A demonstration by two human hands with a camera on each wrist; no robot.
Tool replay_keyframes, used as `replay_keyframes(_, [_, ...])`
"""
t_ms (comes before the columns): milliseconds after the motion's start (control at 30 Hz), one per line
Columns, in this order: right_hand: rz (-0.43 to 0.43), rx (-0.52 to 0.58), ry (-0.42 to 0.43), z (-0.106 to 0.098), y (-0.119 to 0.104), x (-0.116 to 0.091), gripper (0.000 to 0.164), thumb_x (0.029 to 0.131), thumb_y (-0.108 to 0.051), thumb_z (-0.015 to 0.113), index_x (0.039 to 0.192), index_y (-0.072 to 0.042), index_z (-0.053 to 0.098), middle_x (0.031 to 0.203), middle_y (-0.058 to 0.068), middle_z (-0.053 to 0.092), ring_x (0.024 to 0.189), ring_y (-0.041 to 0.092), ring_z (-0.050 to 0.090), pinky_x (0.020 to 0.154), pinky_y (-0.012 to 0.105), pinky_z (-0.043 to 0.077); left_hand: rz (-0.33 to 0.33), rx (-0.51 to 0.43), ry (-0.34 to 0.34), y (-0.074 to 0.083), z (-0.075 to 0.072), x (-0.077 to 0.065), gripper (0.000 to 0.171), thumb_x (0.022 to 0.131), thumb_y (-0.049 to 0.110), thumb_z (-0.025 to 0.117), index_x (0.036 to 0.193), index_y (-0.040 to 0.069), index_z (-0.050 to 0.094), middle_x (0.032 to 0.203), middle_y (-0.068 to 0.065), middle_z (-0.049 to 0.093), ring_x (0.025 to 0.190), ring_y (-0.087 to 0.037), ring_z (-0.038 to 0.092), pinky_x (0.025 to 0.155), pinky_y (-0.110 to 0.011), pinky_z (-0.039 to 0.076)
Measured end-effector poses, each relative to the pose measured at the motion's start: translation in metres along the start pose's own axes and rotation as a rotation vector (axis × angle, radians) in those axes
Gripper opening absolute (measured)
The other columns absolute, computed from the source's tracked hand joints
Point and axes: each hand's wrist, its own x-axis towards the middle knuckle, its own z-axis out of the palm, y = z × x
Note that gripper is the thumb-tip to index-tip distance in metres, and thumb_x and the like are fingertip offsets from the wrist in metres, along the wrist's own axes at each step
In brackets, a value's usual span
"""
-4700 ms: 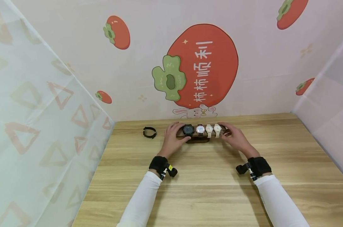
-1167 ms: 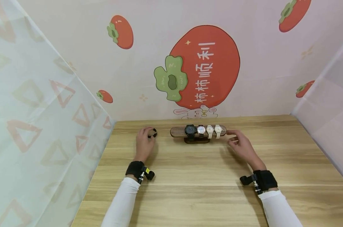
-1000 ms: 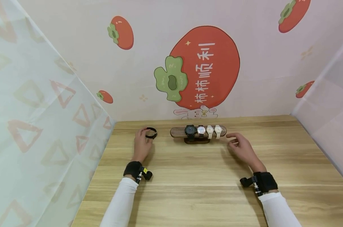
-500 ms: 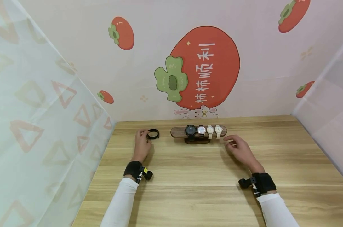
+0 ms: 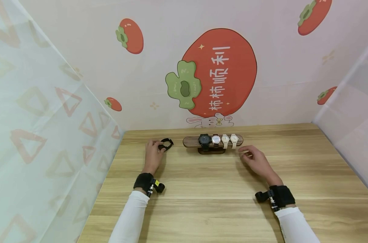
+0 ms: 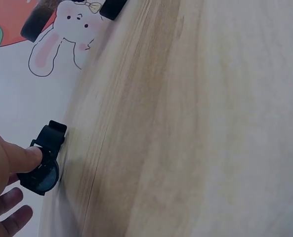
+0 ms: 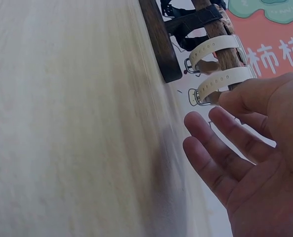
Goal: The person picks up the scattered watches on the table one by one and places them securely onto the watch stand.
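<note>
At the table's back left, my left hand (image 5: 153,156) pinches a black watch (image 5: 168,143) whose strap forms a loop. In the left wrist view the thumb presses beside the dark dial (image 6: 48,175), with fingers partly hidden behind. My right hand (image 5: 257,162) is just off the right end of a dark wooden watch stand (image 5: 190,141), fingers loosely bent and holding nothing. On the stand's bar sit a black watch (image 5: 204,139), a white-dialled watch (image 5: 216,139) with a dark strap, and two cream watches (image 5: 225,139). The right wrist view shows a cream strap (image 7: 225,78) close to the thumb.
The wood-grain table (image 5: 208,202) meets a white backdrop (image 5: 153,84) printed with red persimmons close behind the stand. A pale side sheet (image 5: 65,141) borders the left, another stands at right. Each wrist wears a black strapped camera (image 5: 145,181).
Both hands have left the ends of the stand. My left hand moved left, took hold of the loose black watch and turned it. My right hand drew slightly back towards me.
</note>
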Motion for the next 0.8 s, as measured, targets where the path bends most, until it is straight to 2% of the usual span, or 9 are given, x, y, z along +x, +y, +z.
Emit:
replay_keyframes(100, [0.003, 0.003, -0.004, 0.001, 0.001, 0.0, 0.024, 0.103, -0.002, 0.065, 0.127, 0.001, 0.069, 0.13, 0.023, 0.069, 0.109, 0.039, 0.072, 0.085, 0.024, 0.058, 0.025, 0.03, 0.011, -0.001, 0.001, 0.001, 0.029, 0.101, 0.009, 0.075, 0.126, -0.003, 0.073, 0.138, -0.02, 0.063, 0.136, -0.041, 0.046, 0.114, -0.055, 0.045])
replay_keyframes(167, [0.005, 0.011, -0.004, 0.002, 0.001, 0.0, 0.023, 0.103, -0.001, 0.066, 0.126, 0.001, 0.07, 0.128, 0.023, 0.07, 0.107, 0.038, 0.072, 0.085, 0.023, 0.058, 0.029, 0.031, 0.002, -0.002, 0.002, 0.002, 0.028, 0.1, 0.007, 0.074, 0.126, -0.002, 0.073, 0.135, -0.021, 0.066, 0.136, -0.041, 0.048, 0.115, -0.056, 0.045])
replay_keyframes(400, [0.019, 0.015, -0.013, 0.006, -0.001, 0.001, 0.022, 0.103, -0.003, 0.067, 0.124, 0.001, 0.071, 0.123, 0.022, 0.074, 0.102, 0.032, 0.073, 0.086, 0.025, 0.057, 0.061, 0.005, -0.026, -0.003, 0.005, 0.003, 0.031, 0.1, -0.007, 0.067, 0.13, -0.001, 0.072, 0.133, -0.023, 0.07, 0.129, -0.042, 0.056, 0.111, -0.055, 0.05])
replay_keyframes(533, [0.026, 0.01, -0.021, 0.008, -0.003, 0.001, 0.021, 0.103, -0.005, 0.067, 0.123, -0.001, 0.073, 0.124, 0.02, 0.074, 0.102, 0.03, 0.073, 0.087, 0.025, 0.057, 0.082, 0.0, -0.011, -0.003, 0.007, 0.002, 0.031, 0.099, -0.007, 0.068, 0.129, -0.001, 0.073, 0.132, -0.023, 0.072, 0.125, -0.042, 0.059, 0.108, -0.056, 0.051])
replay_keyframes(800, [0.022, 0.005, -0.034, 0.01, -0.004, 0.001, 0.019, 0.103, -0.004, 0.066, 0.12, -0.004, 0.075, 0.124, 0.018, 0.075, 0.104, 0.03, 0.072, 0.088, 0.027, 0.057, 0.068, -0.082, 0.005, 0.003, 0.01, -0.009, 0.031, 0.1, -0.003, 0.069, 0.13, 0.002, 0.074, 0.132, -0.021, 0.072, 0.119, -0.04, 0.06, 0.101, -0.054, 0.053])
